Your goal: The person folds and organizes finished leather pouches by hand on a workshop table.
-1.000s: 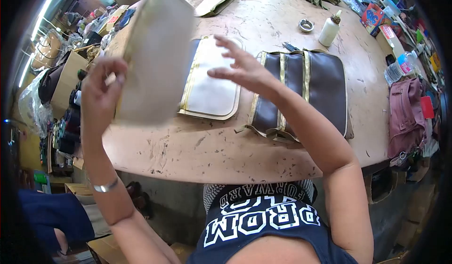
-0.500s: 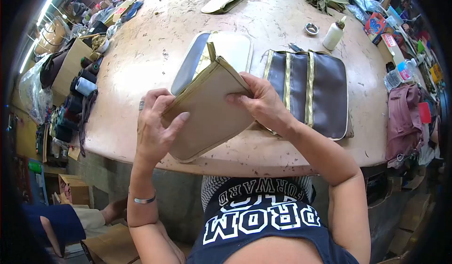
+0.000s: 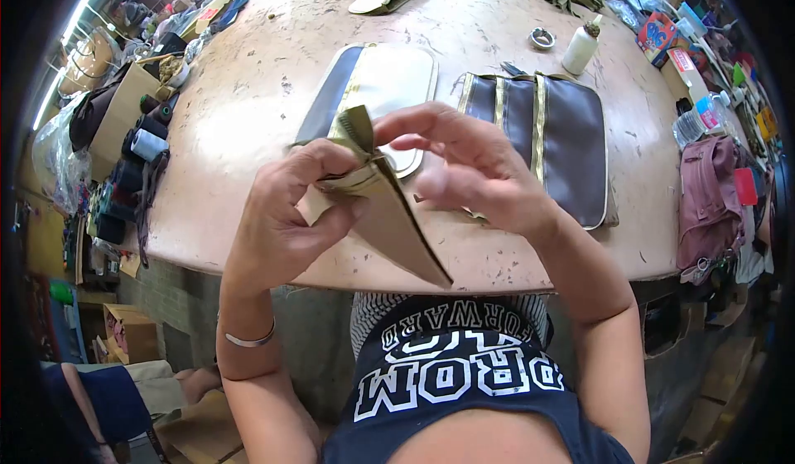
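My left hand (image 3: pixel 286 207) is closed on a beige bag panel (image 3: pixel 397 228) with stitched olive edging, pinching it near its upper end. The panel is held up above the table's front edge, turned nearly edge-on, one corner pointing down toward me. An olive strip (image 3: pixel 358 129) sticks up from its top. Beside that strip, my right hand (image 3: pixel 484 170) has its fingers apart and nothing between them; its fingertips are slightly blurred. Behind my hands lies a white and grey panel (image 3: pixel 397 71), partly hidden. To the right are dark brown panels (image 3: pixel 571 149) with gold-coloured zips.
A white bottle (image 3: pixel 581 48) and a roll of tape (image 3: pixel 542 39) stand farther back on the table (image 3: pixel 224 158). Thread spools (image 3: pixel 149 145) line the left side. A mauve bag (image 3: pixel 704 199) hangs at the right edge. Another person's arm (image 3: pixel 79 398) shows at lower left.
The beige panel has turned from facing me to nearly edge-on. My right hand has let go of its right edge and sits apart beside the olive strip. My left hand has shifted toward the upper end.
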`<act>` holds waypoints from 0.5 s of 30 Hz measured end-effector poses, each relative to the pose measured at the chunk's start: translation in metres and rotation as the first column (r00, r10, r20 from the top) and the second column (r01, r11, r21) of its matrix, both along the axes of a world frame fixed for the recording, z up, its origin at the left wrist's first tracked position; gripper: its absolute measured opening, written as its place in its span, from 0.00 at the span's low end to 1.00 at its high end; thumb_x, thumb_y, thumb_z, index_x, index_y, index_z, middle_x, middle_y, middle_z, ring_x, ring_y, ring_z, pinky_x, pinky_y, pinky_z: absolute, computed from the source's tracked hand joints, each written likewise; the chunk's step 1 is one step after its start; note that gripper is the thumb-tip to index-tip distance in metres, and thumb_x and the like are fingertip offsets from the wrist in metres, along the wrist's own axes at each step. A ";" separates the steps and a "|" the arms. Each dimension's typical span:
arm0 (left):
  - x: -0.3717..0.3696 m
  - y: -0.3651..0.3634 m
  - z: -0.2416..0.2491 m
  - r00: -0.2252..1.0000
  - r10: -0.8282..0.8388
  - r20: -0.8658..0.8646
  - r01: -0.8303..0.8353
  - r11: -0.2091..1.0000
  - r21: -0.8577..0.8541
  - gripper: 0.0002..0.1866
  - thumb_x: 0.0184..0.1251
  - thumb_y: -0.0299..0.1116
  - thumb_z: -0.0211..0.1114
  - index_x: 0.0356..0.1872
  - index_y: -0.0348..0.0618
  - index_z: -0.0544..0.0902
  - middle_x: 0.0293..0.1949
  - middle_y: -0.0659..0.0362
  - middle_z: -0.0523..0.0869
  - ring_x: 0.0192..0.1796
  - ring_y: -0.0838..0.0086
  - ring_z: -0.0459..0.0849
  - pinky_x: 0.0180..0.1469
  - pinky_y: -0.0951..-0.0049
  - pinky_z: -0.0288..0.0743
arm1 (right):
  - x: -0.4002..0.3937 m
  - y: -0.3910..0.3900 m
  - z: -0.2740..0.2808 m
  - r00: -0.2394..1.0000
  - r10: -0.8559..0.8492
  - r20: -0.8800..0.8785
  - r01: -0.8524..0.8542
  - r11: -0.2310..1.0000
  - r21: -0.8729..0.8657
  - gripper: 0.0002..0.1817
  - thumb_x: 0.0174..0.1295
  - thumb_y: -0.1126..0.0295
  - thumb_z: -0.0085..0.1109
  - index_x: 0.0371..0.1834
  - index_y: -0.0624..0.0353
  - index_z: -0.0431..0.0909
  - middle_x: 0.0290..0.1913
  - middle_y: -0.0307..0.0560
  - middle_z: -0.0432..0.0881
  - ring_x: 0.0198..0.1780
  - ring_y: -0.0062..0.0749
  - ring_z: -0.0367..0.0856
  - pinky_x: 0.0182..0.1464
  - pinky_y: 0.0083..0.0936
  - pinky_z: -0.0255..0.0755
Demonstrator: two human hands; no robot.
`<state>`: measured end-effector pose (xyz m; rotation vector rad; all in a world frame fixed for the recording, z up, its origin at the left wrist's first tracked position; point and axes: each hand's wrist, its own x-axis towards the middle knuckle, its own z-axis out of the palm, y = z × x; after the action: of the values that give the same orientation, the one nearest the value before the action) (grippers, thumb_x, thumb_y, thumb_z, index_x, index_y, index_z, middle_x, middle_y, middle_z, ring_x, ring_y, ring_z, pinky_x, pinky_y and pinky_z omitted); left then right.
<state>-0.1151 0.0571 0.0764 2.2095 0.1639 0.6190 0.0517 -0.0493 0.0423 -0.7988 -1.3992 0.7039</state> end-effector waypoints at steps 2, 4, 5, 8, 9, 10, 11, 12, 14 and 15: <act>-0.006 -0.003 -0.004 0.998 0.053 0.027 -0.049 0.989 -0.140 0.11 0.44 0.20 0.61 0.33 0.35 0.74 0.29 0.59 0.78 0.34 0.78 0.75 0.40 0.78 0.68 | -0.005 0.003 0.000 0.997 -0.023 0.071 0.022 1.000 0.008 0.21 0.54 0.59 0.58 0.47 0.59 0.72 0.44 0.44 0.76 0.49 0.28 0.72 0.50 0.28 0.66; -0.012 -0.007 -0.006 0.994 0.098 0.054 -0.077 0.948 -0.308 0.12 0.44 0.21 0.62 0.34 0.35 0.75 0.29 0.61 0.78 0.35 0.78 0.75 0.41 0.78 0.68 | -0.008 0.001 0.003 0.998 0.029 0.054 -0.026 0.998 -0.052 0.21 0.54 0.65 0.59 0.50 0.61 0.70 0.49 0.44 0.73 0.53 0.27 0.69 0.52 0.26 0.62; -0.014 -0.008 -0.006 0.995 0.079 0.067 -0.052 0.938 -0.342 0.12 0.45 0.22 0.63 0.34 0.35 0.75 0.30 0.61 0.79 0.35 0.78 0.75 0.42 0.78 0.68 | -0.011 0.001 0.004 0.997 0.056 0.046 -0.052 0.995 -0.081 0.21 0.54 0.67 0.59 0.51 0.62 0.69 0.52 0.44 0.71 0.55 0.26 0.67 0.54 0.25 0.60; -0.021 -0.015 -0.002 0.993 0.092 0.069 -0.055 0.908 -0.415 0.13 0.46 0.24 0.64 0.36 0.35 0.76 0.31 0.60 0.79 0.37 0.79 0.75 0.43 0.79 0.68 | -0.019 0.003 0.006 0.988 0.021 0.153 -0.015 0.999 -0.041 0.21 0.54 0.65 0.59 0.51 0.61 0.69 0.52 0.45 0.71 0.53 0.26 0.68 0.52 0.24 0.62; -0.022 -0.020 0.002 0.990 0.138 0.043 -0.107 0.902 -0.419 0.14 0.46 0.25 0.65 0.37 0.34 0.76 0.32 0.60 0.79 0.37 0.79 0.75 0.43 0.79 0.67 | -0.021 0.005 0.004 0.984 0.005 0.180 -0.003 1.000 -0.011 0.21 0.55 0.66 0.58 0.50 0.61 0.69 0.51 0.45 0.72 0.52 0.26 0.69 0.50 0.25 0.63; -0.023 -0.023 0.004 0.983 0.182 0.019 -0.157 0.893 -0.421 0.15 0.47 0.26 0.65 0.38 0.34 0.76 0.32 0.60 0.80 0.37 0.80 0.75 0.44 0.80 0.67 | -0.025 0.008 0.001 0.988 -0.011 0.156 0.008 1.000 0.017 0.20 0.55 0.64 0.58 0.49 0.60 0.70 0.48 0.45 0.73 0.50 0.28 0.70 0.49 0.26 0.64; -0.025 -0.022 0.005 0.980 0.199 -0.007 -0.183 0.887 -0.423 0.16 0.46 0.27 0.66 0.38 0.34 0.76 0.33 0.60 0.80 0.37 0.80 0.75 0.44 0.80 0.67 | -0.030 0.010 -0.003 0.991 -0.027 0.131 0.022 0.999 0.043 0.19 0.55 0.63 0.58 0.48 0.58 0.70 0.46 0.45 0.74 0.49 0.30 0.71 0.48 0.28 0.66; -0.028 -0.021 0.006 0.976 0.214 -0.035 -0.208 0.881 -0.426 0.16 0.46 0.28 0.67 0.38 0.34 0.76 0.33 0.59 0.80 0.37 0.80 0.76 0.44 0.80 0.67 | -0.035 0.011 -0.005 0.993 -0.045 0.104 0.038 0.997 0.067 0.19 0.55 0.61 0.57 0.47 0.57 0.71 0.43 0.45 0.75 0.47 0.31 0.72 0.47 0.29 0.67; -0.031 -0.021 0.007 0.971 0.231 -0.057 -0.232 0.865 -0.444 0.17 0.46 0.29 0.68 0.38 0.34 0.77 0.34 0.60 0.80 0.38 0.80 0.76 0.44 0.80 0.67 | -0.039 0.010 -0.005 0.994 -0.058 0.096 0.053 0.997 0.057 0.18 0.55 0.64 0.57 0.47 0.58 0.71 0.43 0.46 0.76 0.46 0.33 0.73 0.47 0.31 0.68; -0.031 -0.022 0.007 0.971 0.235 -0.051 -0.232 0.857 -0.461 0.17 0.45 0.29 0.68 0.37 0.34 0.77 0.33 0.60 0.80 0.37 0.80 0.76 0.44 0.80 0.67 | -0.040 0.010 -0.006 0.993 -0.062 0.100 0.057 0.997 0.057 0.18 0.54 0.65 0.58 0.47 0.59 0.71 0.43 0.46 0.76 0.46 0.33 0.74 0.46 0.31 0.68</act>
<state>-0.1463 0.0346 0.0834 1.7313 0.5297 0.6416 0.0117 -0.0397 0.0367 -0.8398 -1.4742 0.5833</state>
